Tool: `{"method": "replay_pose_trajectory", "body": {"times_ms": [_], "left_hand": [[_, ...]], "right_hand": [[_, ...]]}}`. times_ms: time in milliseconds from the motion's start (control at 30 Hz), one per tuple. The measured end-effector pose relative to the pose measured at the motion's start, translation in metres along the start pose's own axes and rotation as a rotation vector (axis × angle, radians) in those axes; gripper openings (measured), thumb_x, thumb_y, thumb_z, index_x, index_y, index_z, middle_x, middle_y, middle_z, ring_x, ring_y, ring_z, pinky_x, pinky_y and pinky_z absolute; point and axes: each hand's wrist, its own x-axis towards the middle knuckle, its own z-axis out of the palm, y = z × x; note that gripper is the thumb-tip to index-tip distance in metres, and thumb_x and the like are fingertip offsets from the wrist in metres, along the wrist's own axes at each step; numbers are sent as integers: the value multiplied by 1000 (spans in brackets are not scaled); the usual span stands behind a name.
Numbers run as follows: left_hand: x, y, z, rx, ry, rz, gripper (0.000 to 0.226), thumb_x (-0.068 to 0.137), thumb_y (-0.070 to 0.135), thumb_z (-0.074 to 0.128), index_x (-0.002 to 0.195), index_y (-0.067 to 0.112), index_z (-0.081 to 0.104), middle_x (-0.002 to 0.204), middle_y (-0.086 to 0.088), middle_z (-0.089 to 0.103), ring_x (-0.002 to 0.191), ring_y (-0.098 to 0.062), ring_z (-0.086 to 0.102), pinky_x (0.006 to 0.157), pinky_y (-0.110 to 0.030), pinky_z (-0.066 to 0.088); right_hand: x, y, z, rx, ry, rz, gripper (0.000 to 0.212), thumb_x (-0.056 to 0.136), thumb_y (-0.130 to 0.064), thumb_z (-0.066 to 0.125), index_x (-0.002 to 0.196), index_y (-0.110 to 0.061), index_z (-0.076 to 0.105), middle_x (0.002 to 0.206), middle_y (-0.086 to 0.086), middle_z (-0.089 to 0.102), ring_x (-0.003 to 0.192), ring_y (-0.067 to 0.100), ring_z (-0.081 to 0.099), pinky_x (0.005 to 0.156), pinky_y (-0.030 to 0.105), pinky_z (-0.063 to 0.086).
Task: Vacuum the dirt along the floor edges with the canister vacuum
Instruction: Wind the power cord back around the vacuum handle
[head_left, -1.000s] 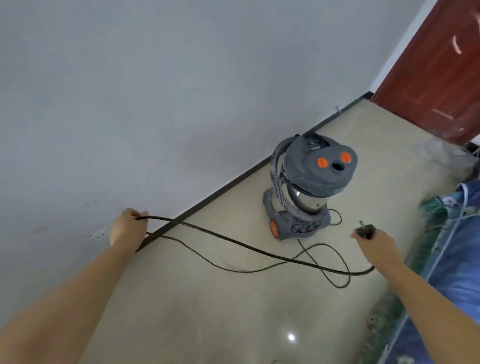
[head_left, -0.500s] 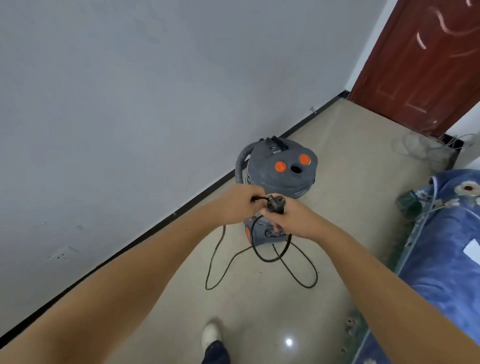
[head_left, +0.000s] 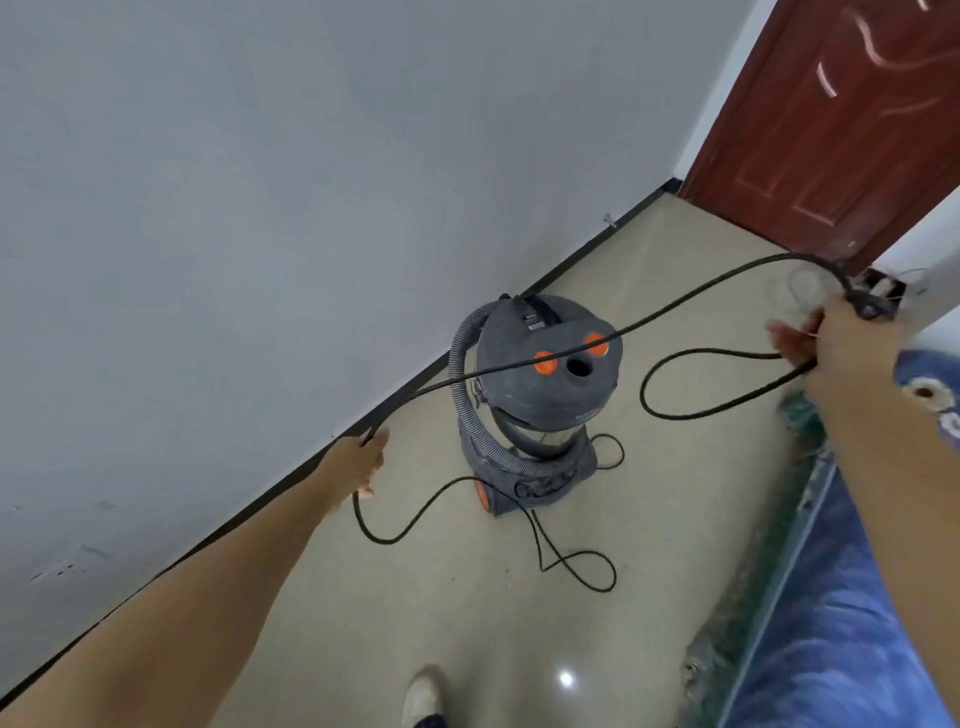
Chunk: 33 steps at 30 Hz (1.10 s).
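The grey canister vacuum (head_left: 540, 395) with orange buttons and wheels stands near the wall, its ribbed hose (head_left: 465, 374) wrapped round the body. Its black power cord (head_left: 691, 299) stretches through the air between my two hands, crossing in front of the vacuum's lid. My left hand (head_left: 361, 462) holds the cord near the skirting board. Out to the right, my right hand (head_left: 826, 340) grips a coiled loop of cord, with the plug (head_left: 870, 306) poking out above its fingers. More cord lies in loose loops on the floor (head_left: 571, 566).
A black skirting board (head_left: 571, 262) runs along the grey wall to a red-brown door (head_left: 841, 130) at the back right. A blue flowered cloth (head_left: 841, 623) covers something along the right edge. A wall socket (head_left: 65, 569) sits low on the left. My shoe (head_left: 423, 693) shows at the bottom.
My hands were together in front of the vacuum half a second ago. They have spread apart, the left toward the wall, the right toward the door, drawing the cord out between them.
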Motion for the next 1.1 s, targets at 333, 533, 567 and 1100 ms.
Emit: {"method": "replay_pose_trajectory", "body": {"times_ms": [333,533,567,1100], "left_hand": [[-33,220,126,-646,-222,254,33,100,15,34,67,15,35,44,8,22,37,-8,17,36,-19,22],[-46,295,123,-752,-25,482,29,102,16,33,74,15,40,47,8,27,41,-9,21,41,-21,27],[-47,299,118,-789,-13,487,28,103,17,34,77,14,44,51,5,31,43,-11,27,44,-22,34],[21,170,130,-167,218,372,22,94,19,60,73,11,57,63,-3,58,63,-13,49,65,-23,39]], "right_hand": [[-47,87,68,-360,-1191,130,29,93,-18,66,108,7,64,107,21,66,110,32,64,92,48,54],[-21,10,69,-142,-1387,249,21,97,-24,49,97,-6,59,64,3,59,64,26,55,56,29,55],[-17,1,72,-174,-1393,228,19,98,-24,49,98,-8,59,59,-2,51,53,16,51,53,26,51],[34,-78,201,402,-957,246,23,103,-18,47,86,-9,58,43,-9,31,33,3,23,38,15,25]]}}
